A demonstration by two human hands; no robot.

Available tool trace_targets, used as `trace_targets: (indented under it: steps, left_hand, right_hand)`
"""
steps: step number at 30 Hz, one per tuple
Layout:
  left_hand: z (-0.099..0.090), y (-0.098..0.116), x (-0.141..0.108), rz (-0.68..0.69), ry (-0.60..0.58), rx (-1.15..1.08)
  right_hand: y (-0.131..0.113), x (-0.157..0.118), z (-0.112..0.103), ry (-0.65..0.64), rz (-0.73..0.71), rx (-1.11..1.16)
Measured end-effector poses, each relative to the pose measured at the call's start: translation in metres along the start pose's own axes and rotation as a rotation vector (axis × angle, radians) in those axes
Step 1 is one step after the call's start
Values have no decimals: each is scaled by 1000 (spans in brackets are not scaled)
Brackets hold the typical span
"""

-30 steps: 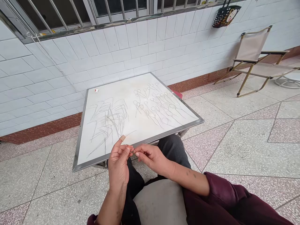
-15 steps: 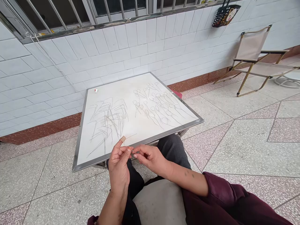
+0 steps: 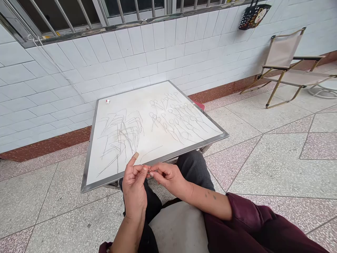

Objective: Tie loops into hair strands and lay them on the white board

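Just off the near edge of a white table (image 3: 155, 140), my left hand (image 3: 136, 186) pinches a thin wire (image 3: 151, 150) between thumb and finger; another finger with a tan wrap on its tip points up. My right hand (image 3: 172, 178) meets it fingertip to fingertip, pinching the same wire. One end of the wire rises in a curve over the table. Bent dark wires (image 3: 121, 128) lie in a tangled group on the left half of the table. Several looped wires (image 3: 172, 121) are spread over the right half.
A small white and red item (image 3: 107, 102) sits near the table's back left corner. A tiled wall (image 3: 116, 73) stands behind the table. At the right is a folding chair (image 3: 283, 52), and a dark basket (image 3: 254, 17) hangs on the wall.
The free end of the wire has swung up and to the right over the table. Both hands keep nearly the same place and their pinch.
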State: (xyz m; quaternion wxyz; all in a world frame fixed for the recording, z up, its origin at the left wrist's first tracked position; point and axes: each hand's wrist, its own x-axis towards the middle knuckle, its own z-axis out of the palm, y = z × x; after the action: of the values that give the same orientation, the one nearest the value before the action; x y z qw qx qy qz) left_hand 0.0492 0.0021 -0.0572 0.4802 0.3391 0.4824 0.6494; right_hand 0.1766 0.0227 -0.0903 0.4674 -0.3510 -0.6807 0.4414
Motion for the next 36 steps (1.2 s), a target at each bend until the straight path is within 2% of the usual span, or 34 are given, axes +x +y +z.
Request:
trace_targets:
  steps: [10, 13, 17, 19, 21, 26, 29, 32, 36]
  left_hand:
    - [-1, 0, -2, 83, 20, 118]
    - [-2, -1, -2, 94, 29, 124]
    - [-1, -3, -1, 92, 44, 125]
    - [-1, -2, 0, 90, 51, 120]
    - [0, -1, 0, 87, 62, 105]
    - [1, 1, -2, 62, 99, 40]
    - [1, 0, -3, 24, 68, -32]
    - [1, -2, -3, 23, 30, -70]
    - [0, -3, -3, 35, 37, -75]
  right_hand:
    - [4, 0, -3, -16, -168, -176]
    - [6, 1, -4, 4, -239, -322]
    - [7, 2, -4, 35, -431, -600]
    - [7, 2, -4, 28, -481, -680]
    - [6, 1, -4, 27, -461, -673]
    - [2, -2, -6, 14, -255, -474]
    - [0, -3, -9, -8, -187, -404]
    - [0, -3, -12, -5, -177, -388]
    - [1, -3, -13, -7, -238, -448]
